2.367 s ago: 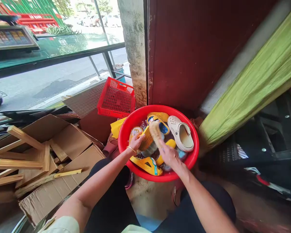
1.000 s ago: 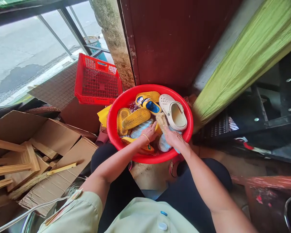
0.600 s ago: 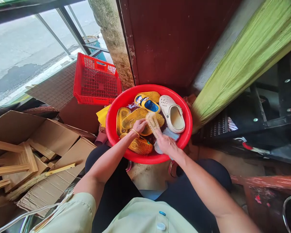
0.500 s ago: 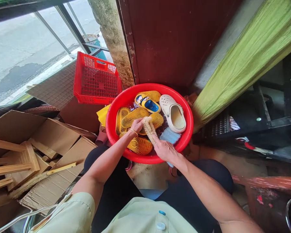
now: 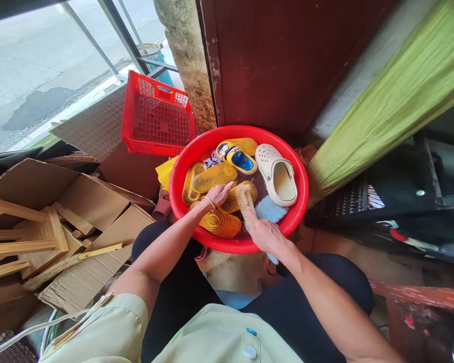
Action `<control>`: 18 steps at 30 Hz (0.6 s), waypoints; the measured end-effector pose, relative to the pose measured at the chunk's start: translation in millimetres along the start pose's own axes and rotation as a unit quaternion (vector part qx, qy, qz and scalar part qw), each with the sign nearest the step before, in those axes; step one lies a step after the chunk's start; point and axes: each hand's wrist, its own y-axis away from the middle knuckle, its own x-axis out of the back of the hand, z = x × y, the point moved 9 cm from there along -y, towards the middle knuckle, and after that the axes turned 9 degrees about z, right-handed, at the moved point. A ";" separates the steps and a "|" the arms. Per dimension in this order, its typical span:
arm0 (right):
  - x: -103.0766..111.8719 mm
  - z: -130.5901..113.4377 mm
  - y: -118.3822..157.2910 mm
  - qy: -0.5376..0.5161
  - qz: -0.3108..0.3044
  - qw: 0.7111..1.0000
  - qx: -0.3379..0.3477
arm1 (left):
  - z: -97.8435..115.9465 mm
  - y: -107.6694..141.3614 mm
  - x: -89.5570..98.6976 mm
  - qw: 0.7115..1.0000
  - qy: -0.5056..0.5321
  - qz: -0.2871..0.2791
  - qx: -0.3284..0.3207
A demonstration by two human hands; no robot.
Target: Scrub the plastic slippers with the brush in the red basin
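My right hand [image 5: 265,234] grips a pale bristled scrub brush [image 5: 245,199], blurred by motion. Under the brush is a yellow slipper sole [image 5: 249,190]. My left hand [image 5: 220,193], with a bracelet at its wrist, reaches over the slippers with fingers stretched out and apart from the brush. All this is inside a round red basin [image 5: 303,201] of dark water. Around my hands lie more yellow slippers [image 5: 215,176], a yellow and blue slipper [image 5: 242,160], a cream clog [image 5: 278,174] and a light blue cloth-like piece [image 5: 270,209], partly hidden by my right hand.
A red plastic crate [image 5: 159,121] stands beyond the basin at left. Cardboard boxes [image 5: 94,201] with wooden pieces [image 5: 22,247] lie on my left. Behind the basin is a dark red door [image 5: 287,65]; a green curtain [image 5: 382,106] hangs at right.
My left hand has come away from the brush's end, its fingers now straighter. The brush has moved slightly and blurs in my right hand. The whole view has shifted a little.
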 end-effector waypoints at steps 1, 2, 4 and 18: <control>-0.5 -3.0 6.1 -0.003 -0.013 1.000 0.015 | 0.6 -0.1 -2.5 1.000 -0.025 -0.013 -0.001; 1.5 -2.6 10.5 -0.009 -0.023 0.999 0.028 | 1.0 0.1 -5.2 0.998 -0.055 -0.026 -0.002; 11.9 6.5 13.7 -0.026 -0.034 0.998 0.043 | 2.2 -0.1 -6.3 0.992 -0.123 -0.031 -0.003; 42.3 64.2 -9.2 0.015 0.027 1.000 0.002 | 18.3 -127.9 15.7 0.964 -0.135 0.188 0.133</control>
